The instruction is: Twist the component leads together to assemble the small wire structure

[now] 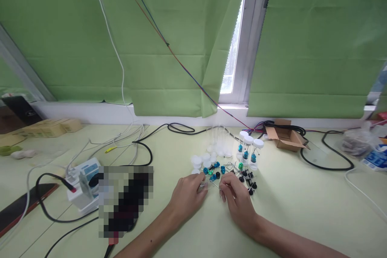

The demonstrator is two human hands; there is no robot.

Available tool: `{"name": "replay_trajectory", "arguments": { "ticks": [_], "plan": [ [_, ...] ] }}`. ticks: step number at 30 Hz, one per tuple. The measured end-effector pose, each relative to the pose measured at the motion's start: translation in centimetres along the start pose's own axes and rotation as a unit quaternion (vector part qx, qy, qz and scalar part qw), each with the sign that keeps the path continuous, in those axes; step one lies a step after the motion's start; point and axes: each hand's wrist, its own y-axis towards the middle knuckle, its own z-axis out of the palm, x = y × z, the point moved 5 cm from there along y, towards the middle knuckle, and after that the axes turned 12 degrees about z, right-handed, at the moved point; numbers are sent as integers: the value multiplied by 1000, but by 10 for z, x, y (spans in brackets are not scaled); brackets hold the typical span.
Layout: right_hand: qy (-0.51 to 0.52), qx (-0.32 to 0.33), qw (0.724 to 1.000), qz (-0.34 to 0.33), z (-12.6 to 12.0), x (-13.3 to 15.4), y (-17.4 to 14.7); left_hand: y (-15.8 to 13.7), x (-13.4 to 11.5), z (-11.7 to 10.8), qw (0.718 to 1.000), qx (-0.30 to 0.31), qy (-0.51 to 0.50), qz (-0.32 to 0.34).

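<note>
My left hand [189, 193] is closed around a clear plastic tube [203, 187], mostly covered by the fingers. A thin metal rod [215, 184] sticks out from the pinched fingers of my right hand [237, 197] toward the tube. Just beyond the hands lie several small blue parts [223, 169], a green part [240, 165] and black round-headed pieces [254, 185] with metal stems. White caps [196, 161] are gathered behind my left hand. Three capped clear tubes [253, 157] with blue parts inside stand behind my right hand. Clear uncapped tubes [219, 143] stand to their left.
An open cardboard box [286, 139] sits at the back right by black cables [323, 168]. On the left are a white power strip [84, 185] with plugs and a pixelated dark object [128, 201]. Green blinds [169, 68] hang behind the table.
</note>
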Motion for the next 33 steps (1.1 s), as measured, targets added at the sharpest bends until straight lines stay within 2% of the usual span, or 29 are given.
{"name": "replay_trajectory", "arguments": {
  "ticks": [13, 19, 24, 28, 33],
  "plan": [
    [30, -7, 999, -20, -1, 5, -2, 1, 6, 0, 1000, 1, 13, 2],
    [34, 13, 999, -1, 1, 5, -1, 0, -3, 1, 999, 10, 15, 36],
    [34, 10, 999, 3, -1, 3, -1, -2, -11, 1, 999, 6, -39, 35],
    [79, 14, 997, 13, 1, -2, -2, -2, -12, 0, 996, -18, -92, 16],
    [78, 1, 997, 9, 0, -2, -2, 0, -8, -3, 971, -67, -227, -36]
  ]
}}
